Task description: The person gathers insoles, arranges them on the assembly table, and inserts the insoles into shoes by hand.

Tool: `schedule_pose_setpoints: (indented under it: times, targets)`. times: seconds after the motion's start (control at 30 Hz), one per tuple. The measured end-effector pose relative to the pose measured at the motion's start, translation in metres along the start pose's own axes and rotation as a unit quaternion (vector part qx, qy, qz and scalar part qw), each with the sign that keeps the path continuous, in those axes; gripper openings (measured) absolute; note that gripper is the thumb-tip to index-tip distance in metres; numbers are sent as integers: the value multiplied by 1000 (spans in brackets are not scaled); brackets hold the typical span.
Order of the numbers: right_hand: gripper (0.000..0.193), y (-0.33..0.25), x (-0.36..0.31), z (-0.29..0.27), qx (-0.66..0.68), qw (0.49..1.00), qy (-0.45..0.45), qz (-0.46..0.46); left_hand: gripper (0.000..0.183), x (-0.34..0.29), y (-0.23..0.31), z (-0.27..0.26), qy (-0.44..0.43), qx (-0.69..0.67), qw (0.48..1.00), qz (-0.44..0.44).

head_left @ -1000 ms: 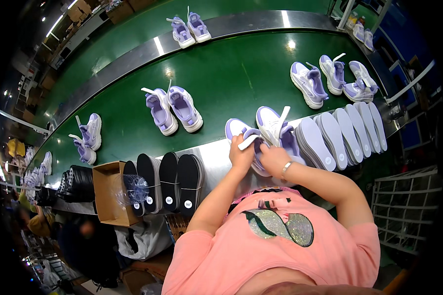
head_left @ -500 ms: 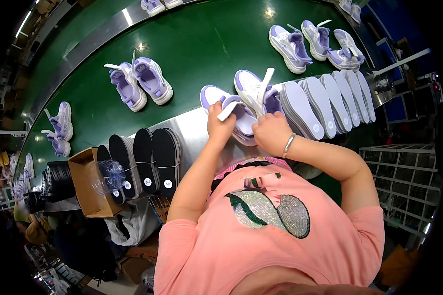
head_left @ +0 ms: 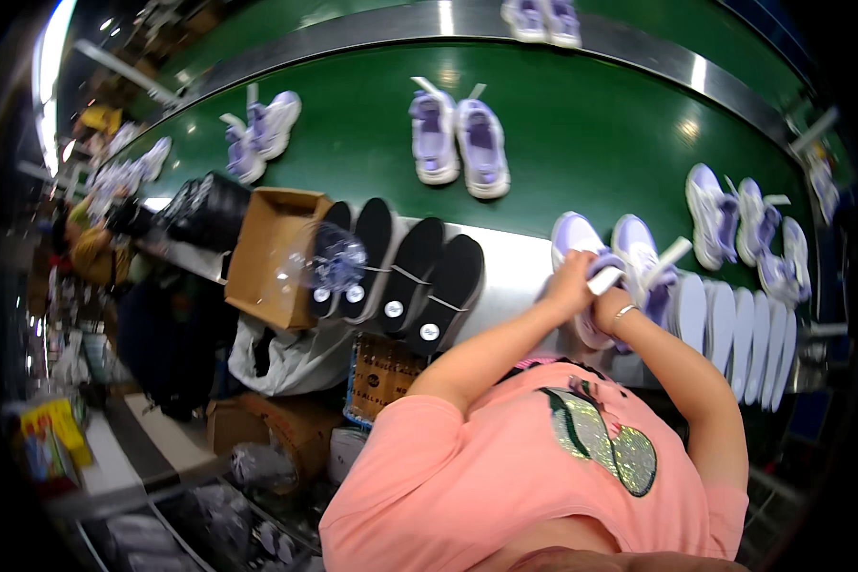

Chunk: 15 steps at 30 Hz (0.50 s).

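Observation:
A white and purple sneaker [head_left: 574, 229] lies toe-away at the near edge of the green belt, in front of me. My left hand [head_left: 571, 284] is closed on its left side, beside the pale strap that sticks up. Close by, my right hand [head_left: 610, 313] is curled at the opening of the same sneaker; its fingertips are partly hidden. A matching sneaker [head_left: 636, 240] with a raised white strap rests against it on the right. Pale insoles [head_left: 720, 324] stand in a row just right of the pair.
Bundled black insoles [head_left: 412, 272] and an open cardboard box [head_left: 262, 262] with clear plastic line the near edge at left. More sneaker pairs sit on the green belt [head_left: 582, 124], including a middle pair [head_left: 481, 143]. A metal rail [head_left: 381, 33] runs behind.
The view has swung left, so the belt and shoes appear farther right. My right hand has come closer to my left hand at the sneaker's opening.

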State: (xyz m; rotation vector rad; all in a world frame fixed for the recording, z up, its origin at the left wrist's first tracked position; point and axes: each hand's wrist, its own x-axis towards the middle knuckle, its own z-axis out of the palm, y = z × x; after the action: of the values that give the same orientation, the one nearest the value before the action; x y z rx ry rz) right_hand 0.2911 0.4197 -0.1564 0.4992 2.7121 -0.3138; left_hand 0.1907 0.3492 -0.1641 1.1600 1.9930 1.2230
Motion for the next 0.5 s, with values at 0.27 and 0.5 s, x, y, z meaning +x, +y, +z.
schedule_pose_setpoints:
  times: [0.27,0.5]
  targets:
    - [41,-11,15,-23,-230,949,-188,-102,47,2,0,8,-11,-44,999,-23]
    - [48,-38,13,-66,-162,956,-241,-48,43,8,-26,9,4,-57,998,0]
